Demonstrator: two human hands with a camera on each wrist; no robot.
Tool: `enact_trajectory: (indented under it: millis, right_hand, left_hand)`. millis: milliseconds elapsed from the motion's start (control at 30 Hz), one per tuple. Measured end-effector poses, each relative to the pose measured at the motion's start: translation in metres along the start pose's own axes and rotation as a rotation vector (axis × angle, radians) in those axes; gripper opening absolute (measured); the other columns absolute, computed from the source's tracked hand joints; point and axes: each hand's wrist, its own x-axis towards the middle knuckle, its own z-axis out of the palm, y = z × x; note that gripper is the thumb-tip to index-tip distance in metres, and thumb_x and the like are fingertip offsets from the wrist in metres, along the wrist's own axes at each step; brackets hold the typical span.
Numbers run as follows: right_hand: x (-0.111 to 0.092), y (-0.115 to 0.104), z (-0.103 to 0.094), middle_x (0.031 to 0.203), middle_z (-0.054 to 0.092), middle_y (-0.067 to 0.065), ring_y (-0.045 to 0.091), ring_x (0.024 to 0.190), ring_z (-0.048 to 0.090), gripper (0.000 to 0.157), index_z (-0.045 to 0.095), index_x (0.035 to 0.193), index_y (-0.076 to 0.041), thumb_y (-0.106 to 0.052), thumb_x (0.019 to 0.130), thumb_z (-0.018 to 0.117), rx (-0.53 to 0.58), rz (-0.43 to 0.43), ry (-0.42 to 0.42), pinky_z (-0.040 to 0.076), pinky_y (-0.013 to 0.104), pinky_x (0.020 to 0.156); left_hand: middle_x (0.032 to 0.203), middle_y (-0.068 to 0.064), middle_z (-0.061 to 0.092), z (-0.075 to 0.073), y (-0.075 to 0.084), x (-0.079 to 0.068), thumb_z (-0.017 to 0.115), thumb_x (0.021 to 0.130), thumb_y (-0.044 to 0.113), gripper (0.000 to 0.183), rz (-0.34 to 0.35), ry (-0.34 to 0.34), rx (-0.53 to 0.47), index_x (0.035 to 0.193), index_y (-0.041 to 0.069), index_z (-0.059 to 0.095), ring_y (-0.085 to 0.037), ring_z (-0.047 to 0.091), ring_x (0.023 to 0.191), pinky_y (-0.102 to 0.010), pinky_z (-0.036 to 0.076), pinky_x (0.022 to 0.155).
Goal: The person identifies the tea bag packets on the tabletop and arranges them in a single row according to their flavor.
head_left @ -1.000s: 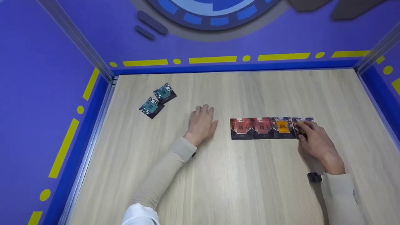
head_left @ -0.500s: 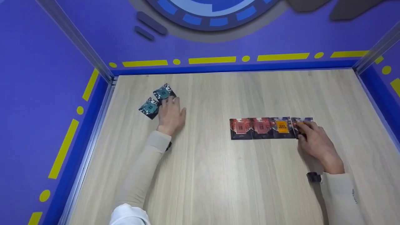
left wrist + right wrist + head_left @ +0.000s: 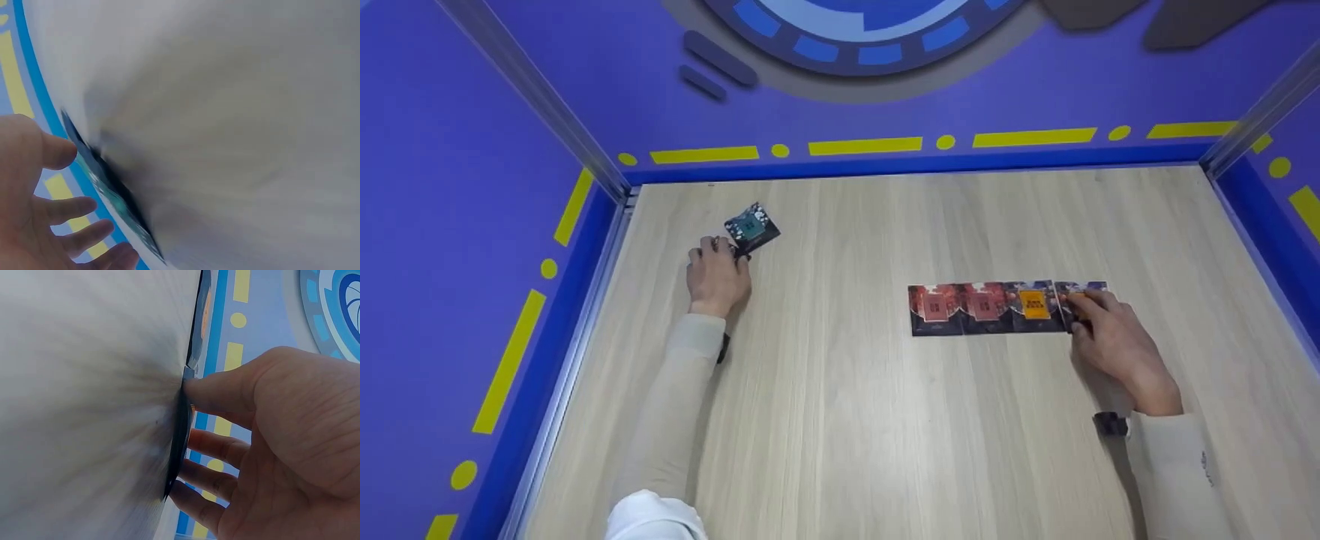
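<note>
Two small flat square packets with teal labels lie at the far left in the head view. The upper teal packet [image 3: 754,225] shows almost fully; my left hand [image 3: 718,281] covers most of the lower one. In the left wrist view, that lower teal packet [image 3: 121,205] lies beside my loosely spread thumb and fingers. My right hand [image 3: 1121,345] rests over the rightmost packet [image 3: 1081,286] of a row. Its thumb and fingertips touch that packet, seen edge-on in the right wrist view. Left of it lie an orange-labelled packet [image 3: 1034,306] and two red-labelled packets [image 3: 936,309].
The packets lie on a light wood-grain table [image 3: 840,427]. Blue and purple panels with yellow markings stand at its back, left and right. A metal frame rail [image 3: 574,352] runs along the left edge.
My left hand has swept left from mid-table, over the upper teal packet, onto the lower one. The right hand and the row of packets have stayed in place.
</note>
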Motion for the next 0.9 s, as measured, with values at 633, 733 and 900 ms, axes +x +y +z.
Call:
enact_trajectory:
  millis: [633, 733, 900]
  right_hand:
    - [0.000, 0.000, -0.001, 0.159, 0.034, 0.037, 0.062, 0.136, 0.038, 0.054, 0.046, 0.156, 0.005, -0.010, 0.105, 0.057, 0.008, 0.021, -0.028, 0.039, 0.077, 0.107]
    - [0.000, -0.001, 0.000, 0.159, 0.034, 0.037, 0.061, 0.137, 0.038, 0.054, 0.046, 0.156, 0.004, -0.010, 0.105, 0.056, 0.011, 0.027, -0.029, 0.039, 0.076, 0.107]
    - [0.001, 0.000, 0.001, 0.159, 0.035, 0.036, 0.060, 0.135, 0.040, 0.055, 0.046, 0.157, 0.003, -0.009, 0.104, 0.057, 0.009, 0.030, -0.019, 0.041, 0.076, 0.105]
  left_hand:
    - [0.156, -0.034, 0.040, 0.003, -0.012, -0.002, 0.050, 0.110, 0.031, 0.065, -0.029, -0.048, -0.006, 0.160, -0.008, 0.036, -0.053, 0.044, 0.141, -0.063, 0.046, 0.113]
    - [0.156, -0.035, 0.040, 0.002, -0.012, -0.003, 0.050, 0.110, 0.030, 0.065, -0.023, -0.046, -0.006, 0.160, -0.009, 0.036, -0.054, 0.044, 0.141, -0.064, 0.046, 0.112]
    - [0.156, -0.035, 0.040, 0.002, -0.012, -0.003, 0.050, 0.110, 0.031, 0.065, -0.019, -0.048, -0.005, 0.159, -0.009, 0.036, -0.054, 0.044, 0.141, -0.064, 0.046, 0.112]
